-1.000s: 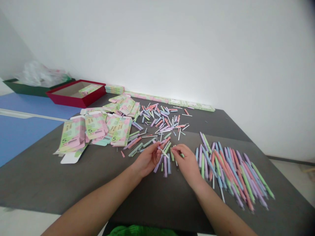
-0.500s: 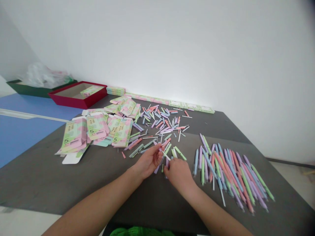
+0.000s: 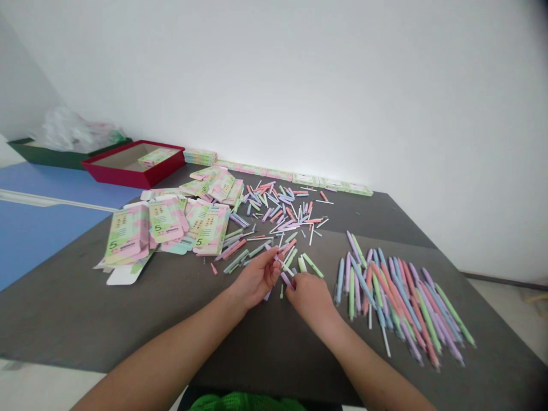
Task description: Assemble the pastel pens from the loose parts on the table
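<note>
1. The left hand (image 3: 259,281) is nearly closed, its thumb and fingertips pinching a thin white refill (image 3: 286,268) with a purple piece at its upper-left end; the refill slants down toward the right hand.
2. The right hand (image 3: 312,299) is low over the table, fingers curled together around the near end of a purple pen barrel (image 3: 285,278). The barrel tilts up toward the left fingertips, just below the refill; the fingers hide its lower end.
3. Two light green barrels (image 3: 313,266) lie just beyond the right hand, and a tiny green part (image 3: 281,291) rests on the table between the hands.
4. Farther back, loose pen parts (image 3: 276,216) in purple, blue, coral and green are scattered with white refills across the dark table (image 3: 64,325).
5. To the right of the right hand, pastel pens (image 3: 389,290) lie in a heap, mostly side by side, some crossing.
6. At left, printed cartons (image 3: 210,228) marked "5" overlap in a pile.
7. Behind them stand a red tray (image 3: 117,176) holding a carton, and a dark green tray (image 3: 47,154) bearing clear plastic bags (image 3: 71,130).
8. A row of small boxes (image 3: 280,174) runs along the wall.
</note>
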Demonstrator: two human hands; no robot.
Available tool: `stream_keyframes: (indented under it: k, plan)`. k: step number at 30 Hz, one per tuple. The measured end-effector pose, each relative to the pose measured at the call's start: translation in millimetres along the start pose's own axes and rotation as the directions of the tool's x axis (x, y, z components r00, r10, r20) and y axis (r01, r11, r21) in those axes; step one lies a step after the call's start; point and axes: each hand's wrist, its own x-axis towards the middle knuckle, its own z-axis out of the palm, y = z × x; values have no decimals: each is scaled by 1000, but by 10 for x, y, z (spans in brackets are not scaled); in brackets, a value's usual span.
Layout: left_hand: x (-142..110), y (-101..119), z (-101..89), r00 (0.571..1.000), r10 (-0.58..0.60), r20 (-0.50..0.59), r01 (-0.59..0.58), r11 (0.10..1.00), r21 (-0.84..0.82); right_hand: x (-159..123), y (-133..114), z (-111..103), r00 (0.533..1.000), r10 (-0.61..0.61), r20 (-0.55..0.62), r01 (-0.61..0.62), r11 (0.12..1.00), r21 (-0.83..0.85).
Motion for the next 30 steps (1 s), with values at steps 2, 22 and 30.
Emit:
stream_keyframes:
  k: [2, 22, 30]
  plan:
    - [-1, 1, -5, 1000, 5, 13, -5, 1000, -3, 11, 52, -25, 999, 19, -27, -17, 997, 78]
    - [-7, -5, 3, 1000, 17, 15, -17, 1000, 22, -147, 470, -437, 975, -159, 153, -122, 192, 974]
    - [-21, 66, 34, 999, 42, 9, -42, 999, -10, -88, 421, -148, 993, 57, 100, -100, 861, 498]
